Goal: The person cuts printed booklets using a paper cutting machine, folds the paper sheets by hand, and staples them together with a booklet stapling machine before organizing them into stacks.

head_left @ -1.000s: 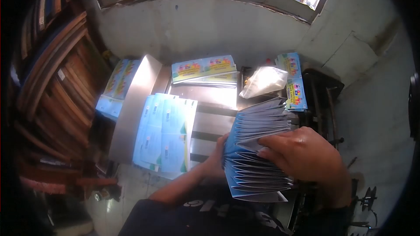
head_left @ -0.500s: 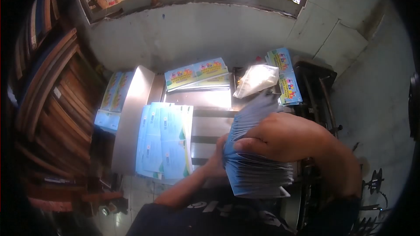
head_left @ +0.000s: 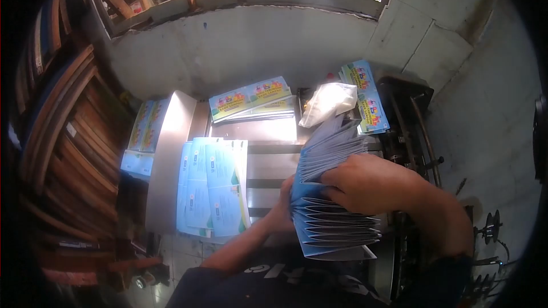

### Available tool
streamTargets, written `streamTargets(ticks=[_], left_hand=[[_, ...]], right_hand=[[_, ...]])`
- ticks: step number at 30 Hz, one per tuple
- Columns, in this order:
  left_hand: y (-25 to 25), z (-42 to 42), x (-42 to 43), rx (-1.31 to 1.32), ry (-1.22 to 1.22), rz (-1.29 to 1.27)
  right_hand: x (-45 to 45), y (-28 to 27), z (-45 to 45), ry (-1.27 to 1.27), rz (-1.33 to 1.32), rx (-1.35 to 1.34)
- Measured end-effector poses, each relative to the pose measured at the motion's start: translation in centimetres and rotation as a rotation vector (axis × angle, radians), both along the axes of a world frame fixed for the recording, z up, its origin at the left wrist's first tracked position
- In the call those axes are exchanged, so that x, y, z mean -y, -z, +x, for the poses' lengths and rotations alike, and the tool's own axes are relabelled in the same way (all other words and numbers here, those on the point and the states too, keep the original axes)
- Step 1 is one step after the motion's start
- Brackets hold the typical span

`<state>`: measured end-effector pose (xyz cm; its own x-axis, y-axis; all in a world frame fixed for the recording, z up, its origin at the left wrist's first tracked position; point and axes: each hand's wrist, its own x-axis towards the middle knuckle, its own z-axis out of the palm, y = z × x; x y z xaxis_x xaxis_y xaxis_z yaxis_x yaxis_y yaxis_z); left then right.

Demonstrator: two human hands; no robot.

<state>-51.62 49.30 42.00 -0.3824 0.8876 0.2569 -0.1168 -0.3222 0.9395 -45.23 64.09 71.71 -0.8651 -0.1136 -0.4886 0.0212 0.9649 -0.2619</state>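
A thick stack of blue printed booklets (head_left: 328, 154), its pages or leaves fanned apart on the right side, stands in front of my chest. My left hand (head_left: 278, 210) grips the stack along its left edge; most of its fingers are hidden. From the right, my right hand (head_left: 368, 182) reaches into the middle of the stack, its fingers closed on some of the booklets. Left of the hands, several light-blue printed sheets (head_left: 211, 188) lie overlapping on the metal table (head_left: 268, 165).
Yellow-and-blue printed booklets (head_left: 251, 98) lie at the table's back, with more at the right (head_left: 365, 97) and left (head_left: 147, 128). A white plastic bag (head_left: 328, 102) sits behind the stack. An upright metal plate (head_left: 171, 159) stands left; wooden frames (head_left: 68, 137) lean beyond it.
My right hand has shifted slightly down along the stack, and its fingertips sit deeper between the booklets. The upper leaves are spread wider. The whole view has shifted slightly.
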Motion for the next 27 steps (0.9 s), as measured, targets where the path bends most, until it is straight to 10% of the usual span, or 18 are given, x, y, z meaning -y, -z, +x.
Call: streamTargets(ticks=[3, 5, 11, 19, 22, 27], left_hand=[[-2.8, -0.2, 0.4, -0.437, -0.175, 0.105], [-2.3, -0.1, 0.3, -0.391, -0.178, 0.091], [-1.0, -0.3, 0.1, -0.481, -0.214, 0.054], [0.1, -0.7, 0.4, -0.165, -0.2, -0.116], [0.3, -0.8, 0.4, -0.247, -0.237, -0.069], [-0.6, -0.3, 0.4, -0.314, -0.23, 0.009]], right_hand=[[0.1, 0.2, 0.6, 0.01, 0.001, -0.051], [0.0, 0.5, 1.3, 0.025, 0.004, -0.393], [-3.3, -3.2, 2.8, 0.107, -0.137, -0.301], [-13.1, -13.2, 6.9, 0.487, 0.119, -1.35], [-13.2, -16.9, 5.7, -0.121, 0.404, -1.415], [-11.0, -13.2, 3.6, -0.117, 0.809, -1.35]])
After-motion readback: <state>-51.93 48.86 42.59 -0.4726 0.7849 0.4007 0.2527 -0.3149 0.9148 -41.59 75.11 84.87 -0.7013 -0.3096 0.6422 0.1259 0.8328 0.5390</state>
